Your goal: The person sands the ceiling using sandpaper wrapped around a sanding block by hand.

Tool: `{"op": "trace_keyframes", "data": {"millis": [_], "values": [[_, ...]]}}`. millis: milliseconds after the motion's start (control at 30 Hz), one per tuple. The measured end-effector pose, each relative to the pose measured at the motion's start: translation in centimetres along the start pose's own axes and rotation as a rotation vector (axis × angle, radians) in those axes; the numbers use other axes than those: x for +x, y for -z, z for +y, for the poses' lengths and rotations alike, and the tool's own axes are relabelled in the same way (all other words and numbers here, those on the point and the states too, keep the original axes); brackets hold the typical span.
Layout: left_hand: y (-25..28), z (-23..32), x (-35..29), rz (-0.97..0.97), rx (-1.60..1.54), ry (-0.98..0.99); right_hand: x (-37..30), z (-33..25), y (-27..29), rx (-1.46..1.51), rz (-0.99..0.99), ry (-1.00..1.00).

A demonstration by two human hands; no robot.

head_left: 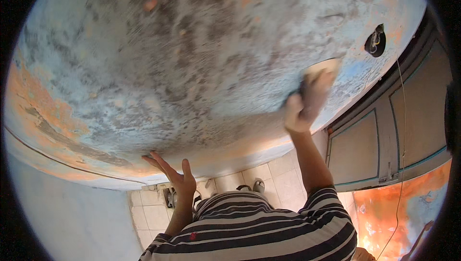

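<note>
In front of me stretches a wall (206, 54) with patchy pale blue, grey and orange paint and many fine scratch marks. Toward its right side my right hand (305, 107) is closed on a flat, tan-edged piece that looks like sandpaper (327, 64) and presses it against the surface. Motion smears that hand and the piece. Lower and to the left, my left hand (176, 175) is open with its fingers spread and thumb apart; it holds nothing, and its fingertips are at the wall's lower part.
An open socket hole (376, 44) with bare wires sits right of my right hand. Beyond stands a dark panelled door (384, 131) with a thin cord (402, 131) hanging across it. Below are floor tiles (283, 170) and a sandal (259, 185). A cable (62, 163) runs along the lower left wall.
</note>
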State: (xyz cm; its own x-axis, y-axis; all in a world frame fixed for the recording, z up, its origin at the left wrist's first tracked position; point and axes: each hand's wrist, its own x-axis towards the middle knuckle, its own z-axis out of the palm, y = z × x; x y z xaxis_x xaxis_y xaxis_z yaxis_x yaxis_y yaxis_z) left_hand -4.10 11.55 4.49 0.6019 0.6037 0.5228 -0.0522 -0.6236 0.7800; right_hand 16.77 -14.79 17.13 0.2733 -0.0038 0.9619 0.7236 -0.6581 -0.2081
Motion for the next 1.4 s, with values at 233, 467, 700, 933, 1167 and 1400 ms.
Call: {"op": "trace_keyframes", "data": {"millis": [233, 467, 700, 933, 1167, 1400], "values": [[-6.1, 4.0, -1.0, 0.056, 0.07, -0.043, 1.4, 9.1, 3.9, 0.279, 0.281, -0.181], [-12.7, 8.8, -3.1, 0.049, 0.126, -0.047, 0.4, 14.0, 8.8, -0.097, -0.233, 0.296], [-17.9, 11.3, -4.7, 0.101, 0.115, -0.031, 1.4, 16.7, 10.4, 0.093, 0.072, -0.105], [-21.3, 14.2, -7.2, 0.005, 0.055, -0.01, 0.5, 21.7, 11.1, 0.324, 0.156, -0.241], [-20.9, 15.1, -7.7, -0.067, 0.084, -0.025, 2.6, 18.7, 12.9, 0.032, -0.159, 0.236], [-18.3, 16.5, -5.9, -0.017, -0.071, -0.079, 0.6, 16.3, 11.9, 0.772, 0.082, -0.528]]}}
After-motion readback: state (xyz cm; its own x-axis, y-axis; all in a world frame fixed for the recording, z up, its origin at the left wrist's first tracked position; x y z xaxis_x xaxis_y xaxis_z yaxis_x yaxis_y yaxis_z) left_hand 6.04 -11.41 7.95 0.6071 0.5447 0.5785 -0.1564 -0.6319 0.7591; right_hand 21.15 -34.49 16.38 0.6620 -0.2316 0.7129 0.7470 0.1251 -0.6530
